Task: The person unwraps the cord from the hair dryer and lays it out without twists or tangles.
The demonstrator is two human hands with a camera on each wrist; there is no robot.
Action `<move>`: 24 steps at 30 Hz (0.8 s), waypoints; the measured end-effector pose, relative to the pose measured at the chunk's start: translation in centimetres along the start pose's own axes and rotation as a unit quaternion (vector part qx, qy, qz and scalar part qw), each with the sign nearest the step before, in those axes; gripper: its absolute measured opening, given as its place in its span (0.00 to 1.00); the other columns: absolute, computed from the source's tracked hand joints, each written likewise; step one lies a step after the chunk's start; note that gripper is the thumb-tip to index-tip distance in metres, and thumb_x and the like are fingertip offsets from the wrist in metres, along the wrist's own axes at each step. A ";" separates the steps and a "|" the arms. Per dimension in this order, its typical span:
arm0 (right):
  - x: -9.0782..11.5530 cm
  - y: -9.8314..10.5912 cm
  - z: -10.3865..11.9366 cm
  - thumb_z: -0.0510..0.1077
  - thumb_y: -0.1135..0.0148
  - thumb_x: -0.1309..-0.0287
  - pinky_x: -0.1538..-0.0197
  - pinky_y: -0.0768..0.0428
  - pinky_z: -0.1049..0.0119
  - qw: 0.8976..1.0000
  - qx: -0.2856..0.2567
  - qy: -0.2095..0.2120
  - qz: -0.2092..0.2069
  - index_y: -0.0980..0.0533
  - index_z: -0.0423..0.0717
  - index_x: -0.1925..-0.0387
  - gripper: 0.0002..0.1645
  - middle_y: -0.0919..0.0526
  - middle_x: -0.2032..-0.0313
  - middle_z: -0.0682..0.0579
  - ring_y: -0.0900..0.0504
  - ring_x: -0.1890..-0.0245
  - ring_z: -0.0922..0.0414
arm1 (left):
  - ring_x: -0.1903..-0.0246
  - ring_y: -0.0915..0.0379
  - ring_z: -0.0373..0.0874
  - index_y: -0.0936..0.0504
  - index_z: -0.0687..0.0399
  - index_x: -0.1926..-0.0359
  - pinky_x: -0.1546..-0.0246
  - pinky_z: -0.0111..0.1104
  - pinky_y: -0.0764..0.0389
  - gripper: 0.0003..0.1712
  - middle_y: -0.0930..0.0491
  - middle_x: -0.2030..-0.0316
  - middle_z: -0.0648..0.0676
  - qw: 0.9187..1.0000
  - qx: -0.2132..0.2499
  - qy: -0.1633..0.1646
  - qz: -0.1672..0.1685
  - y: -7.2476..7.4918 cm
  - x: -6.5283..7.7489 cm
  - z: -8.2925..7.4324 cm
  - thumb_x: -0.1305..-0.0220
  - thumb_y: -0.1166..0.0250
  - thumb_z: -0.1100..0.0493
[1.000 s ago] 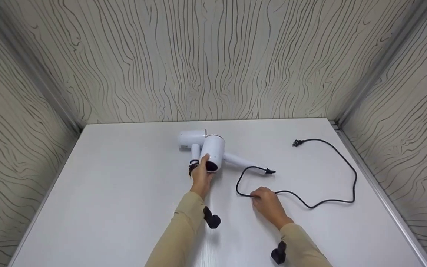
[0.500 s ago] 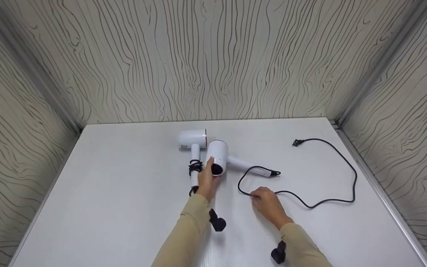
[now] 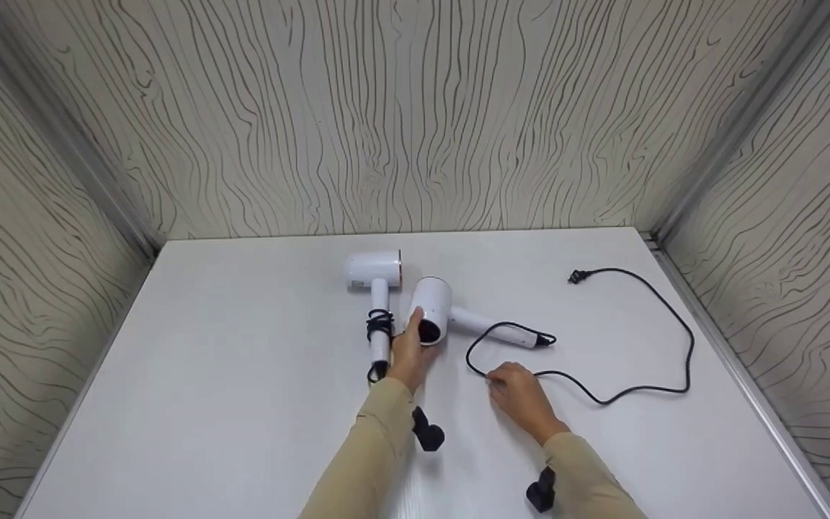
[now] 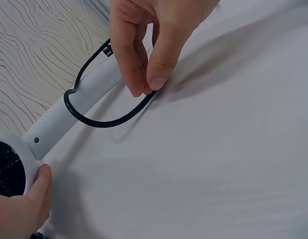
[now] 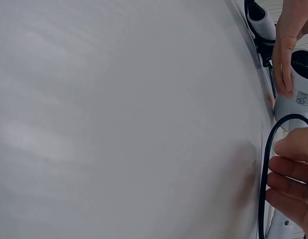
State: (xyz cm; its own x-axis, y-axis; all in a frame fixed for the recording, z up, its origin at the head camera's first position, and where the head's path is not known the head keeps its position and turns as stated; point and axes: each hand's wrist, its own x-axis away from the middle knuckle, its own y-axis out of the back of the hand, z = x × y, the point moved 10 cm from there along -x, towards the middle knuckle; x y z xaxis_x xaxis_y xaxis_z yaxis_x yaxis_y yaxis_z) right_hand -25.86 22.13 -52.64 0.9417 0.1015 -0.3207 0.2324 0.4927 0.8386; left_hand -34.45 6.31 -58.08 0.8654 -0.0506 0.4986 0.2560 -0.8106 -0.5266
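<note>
My left hand [image 3: 409, 358] grips the barrel of a white hair dryer [image 3: 432, 297], thumb over its near side beside the dark round opening. The dryer's handle [image 4: 96, 87] points right, and a black cord [image 3: 624, 393] leaves its end. My right hand [image 3: 521, 396] pinches that cord between thumb and fingers, low over the table; in the left wrist view the cord arcs from the fingertips [image 4: 157, 83] up across the handle. A second white hair dryer [image 3: 374, 269] lies to the left of the held one, its own cord [image 3: 380, 323] wound round its handle.
The white table [image 3: 206, 375] carries everything. The held dryer's cord runs right in a wide loop to its plug [image 3: 578, 277] at the far right. Wood-patterned walls [image 3: 415, 115] stand at the back and both sides.
My left hand has moved the hair dryer right and slightly nearer, away from the second dryer, whose wrapped handle now shows. My right hand stays in place on the cord.
</note>
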 end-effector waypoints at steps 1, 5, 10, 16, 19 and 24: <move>0.0 0.0 0.0 0.30 0.32 0.54 0.56 0.17 0.62 1.000 -0.001 -0.001 0.000 0.16 0.39 0.71 0.06 0.15 0.71 0.49 0.18 0.65 0.53 | 0.47 0.31 0.47 0.43 0.75 0.34 0.35 0.41 0.27 0.38 0.33 0.40 0.65 1.000 -0.006 0.004 0.001 -0.1 0.0 0.1 0.31 0.45 0.48; 0.0 0.0 0.0 0.30 0.32 0.54 0.56 0.17 0.61 1.000 -0.005 -0.003 0.001 0.17 0.39 0.71 0.06 0.15 0.71 0.48 0.18 0.65 0.53 | 0.53 0.28 0.45 0.37 0.73 0.36 0.40 0.38 0.23 0.36 0.29 0.44 0.63 0.997 -0.077 0.013 -0.001 0.1 0.1 0.3 0.35 0.44 0.49; 0.0 0.0 0.0 0.30 0.32 0.54 0.56 0.17 0.61 1.000 -0.004 -0.008 0.000 0.16 0.39 0.71 0.06 0.15 0.71 0.48 0.18 0.65 0.52 | 0.52 0.27 0.45 0.37 0.73 0.36 0.39 0.38 0.23 0.36 0.29 0.41 0.66 0.994 -0.103 0.016 0.013 0.0 0.2 0.4 0.34 0.43 0.49; 0.0 0.0 0.0 0.29 0.32 0.55 0.56 0.17 0.61 1.000 -0.001 -0.010 0.004 0.17 0.39 0.71 0.07 0.15 0.70 0.48 0.17 0.65 0.53 | 0.49 0.30 0.46 0.41 0.74 0.34 0.37 0.38 0.24 0.42 0.32 0.38 0.67 0.985 -0.171 0.018 0.005 0.2 0.5 0.0 0.33 0.44 0.43; -0.1 0.1 -0.1 0.29 0.32 0.54 0.57 0.17 0.61 1.000 -0.003 -0.012 0.000 0.17 0.39 0.71 0.06 0.15 0.70 0.49 0.17 0.65 0.53 | 0.55 0.29 0.43 0.39 0.74 0.35 0.45 0.33 0.20 0.42 0.28 0.47 0.62 0.974 -0.224 0.018 -0.012 0.5 0.9 -0.3 0.33 0.44 0.41; -0.3 0.5 -0.3 0.29 0.33 0.53 0.57 0.16 0.61 1.000 -0.013 -0.023 0.005 0.16 0.39 0.71 0.06 0.15 0.70 0.49 0.17 0.64 0.53 | 0.69 0.31 0.39 0.32 0.71 0.43 0.63 0.27 0.23 0.36 0.29 0.64 0.53 0.967 -0.251 0.011 -0.034 0.8 1.3 -0.7 0.33 0.43 0.41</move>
State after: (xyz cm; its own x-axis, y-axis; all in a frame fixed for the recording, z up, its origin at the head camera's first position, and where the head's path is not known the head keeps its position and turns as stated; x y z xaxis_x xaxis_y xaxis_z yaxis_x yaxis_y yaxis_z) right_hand -26.15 22.57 -52.28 0.9542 0.0677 -0.2915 0.2171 0.5136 0.8301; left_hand -33.40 5.16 -57.40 0.8428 0.0055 0.5382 0.0662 -0.9934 -0.0935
